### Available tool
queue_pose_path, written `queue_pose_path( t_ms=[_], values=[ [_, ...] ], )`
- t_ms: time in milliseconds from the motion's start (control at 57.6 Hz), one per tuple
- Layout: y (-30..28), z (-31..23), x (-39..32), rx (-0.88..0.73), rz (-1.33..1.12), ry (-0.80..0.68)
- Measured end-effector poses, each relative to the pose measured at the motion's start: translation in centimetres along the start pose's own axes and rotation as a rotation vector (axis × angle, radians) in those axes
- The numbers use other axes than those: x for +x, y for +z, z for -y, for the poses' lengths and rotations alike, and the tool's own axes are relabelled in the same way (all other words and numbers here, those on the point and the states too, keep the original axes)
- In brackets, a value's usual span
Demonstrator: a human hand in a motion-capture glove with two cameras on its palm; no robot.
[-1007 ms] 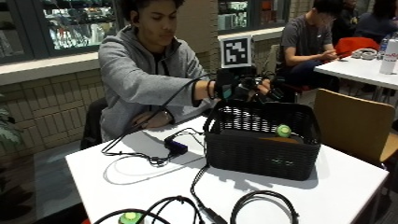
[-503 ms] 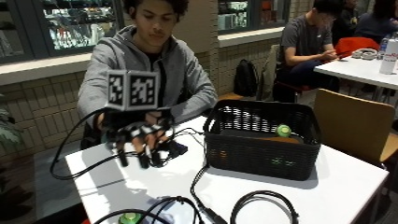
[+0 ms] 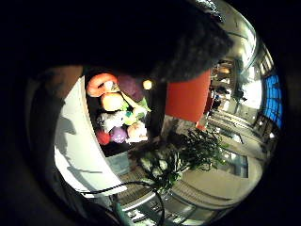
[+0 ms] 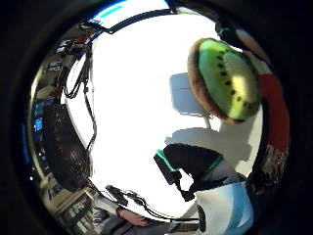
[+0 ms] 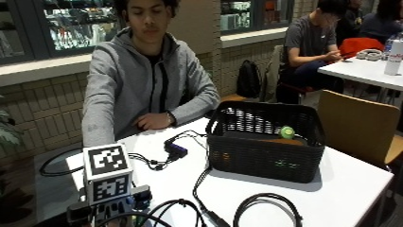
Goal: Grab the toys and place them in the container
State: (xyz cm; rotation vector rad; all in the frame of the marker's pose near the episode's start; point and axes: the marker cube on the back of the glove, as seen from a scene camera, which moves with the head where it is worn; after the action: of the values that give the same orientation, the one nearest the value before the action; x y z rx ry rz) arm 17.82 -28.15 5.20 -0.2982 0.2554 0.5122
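My gloved right hand is low at the table's front left corner, mostly hidden under its marker. A brown and green kiwi slice toy lies on the white table right by the palm; whether the hand holds it does not show. The black woven basket stands on the right half of the table, far from the hand, with a small green toy inside. The basket also shows in the thumb side palm view. Several plush toys lie in a dark space beside the table edge.
Black cables loop over the table's front, and a black adapter lies at its middle. The person's bare left hand rests on the far edge. A wooden chair stands right of the basket. A potted plant is beyond the table.
The gloved hand has left the basket, swung left across the table and come down at the front left corner, where the kiwi toy lies.
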Motion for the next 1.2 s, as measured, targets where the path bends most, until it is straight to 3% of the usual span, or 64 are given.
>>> queue_pose_path(
  t_ms=[139, 417, 590, 712, 868, 1198],
  values=[
    [0.5, 1.0, -0.2, 0.016, 0.054, -0.006],
    [-2.2, 0.4, -2.3, 0.198, 0.104, -0.098],
    [-9.7, -4.9, -9.0, 0.396, 0.027, -0.363],
    [-13.3, -11.4, -16.7, 0.532, -0.024, -0.571],
    [-16.5, -16.5, -25.8, 0.607, -0.098, -0.849],
    [-19.1, -22.0, -38.2, 0.567, -0.139, -1.066]
  ],
)
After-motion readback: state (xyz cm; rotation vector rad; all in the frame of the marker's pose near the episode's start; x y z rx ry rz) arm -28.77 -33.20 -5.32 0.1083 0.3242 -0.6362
